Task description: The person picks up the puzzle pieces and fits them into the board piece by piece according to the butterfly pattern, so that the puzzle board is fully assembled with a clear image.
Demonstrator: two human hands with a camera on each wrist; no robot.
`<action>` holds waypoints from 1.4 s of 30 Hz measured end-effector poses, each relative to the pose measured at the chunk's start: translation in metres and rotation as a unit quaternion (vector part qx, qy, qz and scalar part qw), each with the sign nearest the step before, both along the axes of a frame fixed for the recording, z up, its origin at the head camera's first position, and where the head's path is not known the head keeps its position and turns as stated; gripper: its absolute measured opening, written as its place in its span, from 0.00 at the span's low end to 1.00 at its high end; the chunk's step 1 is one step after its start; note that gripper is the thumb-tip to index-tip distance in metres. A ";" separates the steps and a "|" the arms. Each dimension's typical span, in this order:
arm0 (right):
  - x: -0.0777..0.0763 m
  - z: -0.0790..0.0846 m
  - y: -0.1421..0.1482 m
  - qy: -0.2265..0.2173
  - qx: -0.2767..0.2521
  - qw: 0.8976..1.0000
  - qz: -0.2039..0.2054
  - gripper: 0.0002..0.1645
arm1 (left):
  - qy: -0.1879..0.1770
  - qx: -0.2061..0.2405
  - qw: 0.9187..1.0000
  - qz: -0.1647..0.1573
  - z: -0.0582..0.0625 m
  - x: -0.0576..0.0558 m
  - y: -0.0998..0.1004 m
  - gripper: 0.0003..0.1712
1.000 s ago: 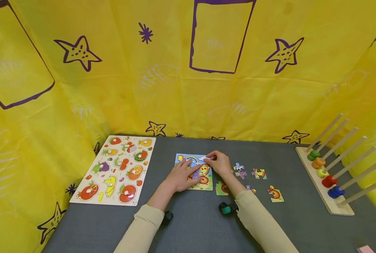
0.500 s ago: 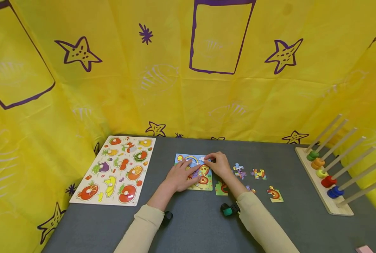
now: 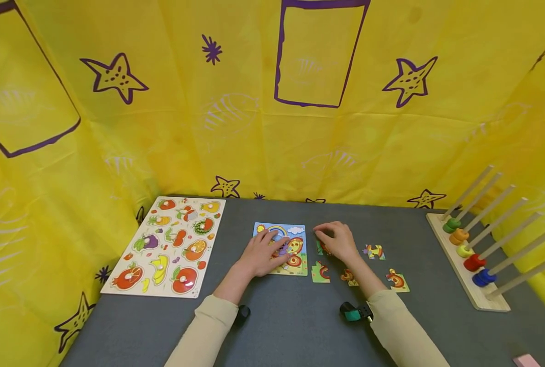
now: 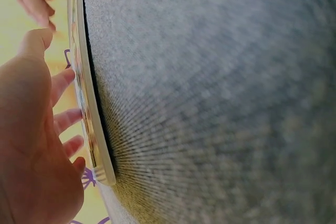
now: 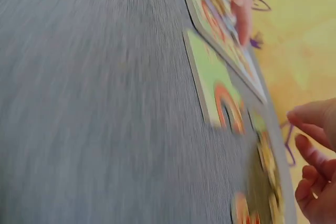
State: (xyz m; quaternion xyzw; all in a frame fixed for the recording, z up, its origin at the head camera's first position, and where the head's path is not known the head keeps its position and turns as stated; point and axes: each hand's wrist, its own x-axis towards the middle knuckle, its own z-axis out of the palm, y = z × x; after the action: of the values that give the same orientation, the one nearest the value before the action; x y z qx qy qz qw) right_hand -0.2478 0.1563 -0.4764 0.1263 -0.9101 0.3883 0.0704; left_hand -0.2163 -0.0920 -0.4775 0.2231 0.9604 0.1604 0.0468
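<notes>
The left hand (image 3: pixel 259 255) lies with its fingers spread on a square picture puzzle (image 3: pixel 301 266) showing a rainbow, a sun and a cloud. Its fingertips reach the puzzle's face in the left wrist view, where the board edge (image 4: pixel 100 140) shows. To the right, the right hand (image 3: pixel 338 241) hovers over loose jigsaw pieces, its fingers loosely bent and nothing between them. A green piece (image 3: pixel 320 273) lies just right of the puzzle; another piece (image 3: pixel 323 248) is partly hidden under the right hand. Further right are two more pieces, a rainbow-coloured one (image 3: pixel 374 252) and a corner one (image 3: pixel 397 281).
A fruit peg board (image 3: pixel 166 250) lies at the left on the grey table (image 3: pixel 281 326). A wooden stand (image 3: pixel 469 265) with upright pegs and coloured rings is at the right. A pink block (image 3: pixel 526 361) sits near the front right. Yellow patterned cloth (image 3: pixel 272 142) hangs behind.
The right hand has let go at the puzzle's upper right corner and moved right over the loose pieces. The cloud corner is now visible. The left hand has stayed in place.
</notes>
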 end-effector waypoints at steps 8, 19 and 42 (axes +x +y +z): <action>0.018 -0.001 0.029 0.013 0.069 0.997 0.030 0.14 | -0.001 0.032 0.999 -0.001 0.003 0.003 -0.002 0.31; 0.021 -0.006 0.031 0.023 0.085 0.996 0.034 0.20 | 0.006 0.061 0.998 -0.003 0.001 0.002 -0.003 0.33; 0.027 0.004 -0.062 -0.130 -0.178 0.975 0.010 0.12 | -0.067 0.169 0.982 0.056 -0.002 0.050 -0.044 0.39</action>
State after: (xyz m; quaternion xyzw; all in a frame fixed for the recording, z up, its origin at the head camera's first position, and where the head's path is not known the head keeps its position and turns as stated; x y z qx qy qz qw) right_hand -0.2205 0.0940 -0.4722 0.0695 -0.8265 0.5578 -0.0312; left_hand -0.1666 -0.1360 -0.4795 0.1628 0.9251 0.3372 0.0636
